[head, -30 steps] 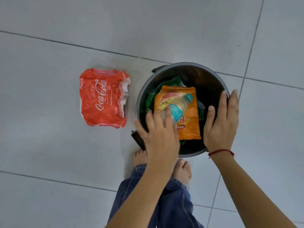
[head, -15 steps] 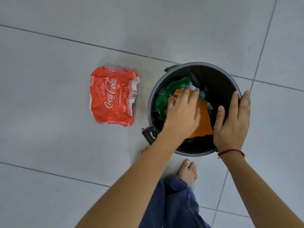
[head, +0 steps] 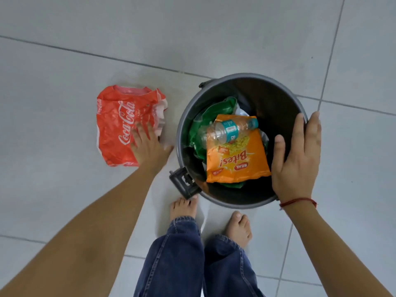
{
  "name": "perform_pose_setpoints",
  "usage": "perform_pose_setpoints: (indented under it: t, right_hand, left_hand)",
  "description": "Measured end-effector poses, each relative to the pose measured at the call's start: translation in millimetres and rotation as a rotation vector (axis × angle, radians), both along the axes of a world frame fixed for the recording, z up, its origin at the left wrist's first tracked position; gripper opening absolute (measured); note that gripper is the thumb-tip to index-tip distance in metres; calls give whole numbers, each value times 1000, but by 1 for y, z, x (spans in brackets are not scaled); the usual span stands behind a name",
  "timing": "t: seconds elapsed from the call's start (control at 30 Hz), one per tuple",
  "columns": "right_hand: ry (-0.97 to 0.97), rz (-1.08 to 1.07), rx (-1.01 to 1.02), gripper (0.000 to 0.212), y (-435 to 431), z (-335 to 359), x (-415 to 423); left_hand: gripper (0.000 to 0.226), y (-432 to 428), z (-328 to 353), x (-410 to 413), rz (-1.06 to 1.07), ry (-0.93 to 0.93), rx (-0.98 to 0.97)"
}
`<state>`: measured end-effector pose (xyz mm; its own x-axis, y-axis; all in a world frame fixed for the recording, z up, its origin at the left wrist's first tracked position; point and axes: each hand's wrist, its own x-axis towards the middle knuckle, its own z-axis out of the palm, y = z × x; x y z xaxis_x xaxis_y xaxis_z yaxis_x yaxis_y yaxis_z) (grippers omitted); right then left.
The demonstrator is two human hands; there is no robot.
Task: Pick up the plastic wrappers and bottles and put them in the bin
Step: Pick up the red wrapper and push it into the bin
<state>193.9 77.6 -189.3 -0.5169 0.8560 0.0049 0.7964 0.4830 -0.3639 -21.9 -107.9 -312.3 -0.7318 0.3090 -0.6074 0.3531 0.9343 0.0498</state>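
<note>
Two hands are at work, and we start at their fingers. Our left hand point(head: 147, 146) lies flat on the lower right part of the red wrapper point(head: 124, 125), fingers spread and slightly blurred, palm down; they press on the plastic but are not closed around it. That wrapper lies crumpled on the tiled floor point(head: 64, 61), just left of the bin point(head: 278, 86) and apart from it. We read "Coca-Cola" in white script running up its length; the smaller print beside it is too fine to make out.

Our right hand point(head: 296, 159) rests open on the bin's right rim, fingers straight and slightly apart, fingertips over the edge, thumb reaching inward over the opening. It grips nothing. A red thread point(head: 297, 201) circles that wrist.

Inside the bin, an orange packet point(head: 235, 161) lies on top, printed "Bites!" in orange letters and "REAL" on a red oval, both upside down to us. Across its upper end lies a clear bottle point(head: 227, 130) on its side, with a teal label and teal cap pointing right; the label's writing is too small to read. A green wrapper point(head: 205, 121) shows beneath them, along the left wall.

A black handle clip point(head: 184, 185) juts from the bin's near left side, beside our bare left foot point(head: 184, 209). Our right foot point(head: 239, 228) stands just below the bin, and blue jeans point(head: 182, 258) cover both legs.
</note>
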Motion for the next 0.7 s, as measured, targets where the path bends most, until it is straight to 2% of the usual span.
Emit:
perform_pose_setpoints:
  t: [0.07,0.13,0.23,0.37,0.47,0.57,0.6,0.7]
  right_hand:
    - [17,-2,12,54,0,-1,0]
    - [16,-14,22,54,0,-2,0]
    - [16,-15,15,54,0,-2,0]
    - [8,-17,11,53,0,0,-1]
    - [-15,-32,5,52,0,3,-3]
    - [-49,-32,0,51,0,7,-4]
    - [-61,-34,-2,50,0,8,-4]
    - [-79,-37,-12,50,-1,9,-6]
  left_hand:
    - [87,-4,-7,1,42,-3,25]
    - [75,-4,-11,1,73,-40,46]
    - [61,-9,-9,-4,27,1,7]
    - [33,-9,26,-15,93,25,148]
    - [40,-5,75,-12,34,-21,229]
    - [46,-5,134,4,8,-97,223]
    - [45,-3,152,12,-40,-87,220]
    - [48,7,199,37,-286,32,397]
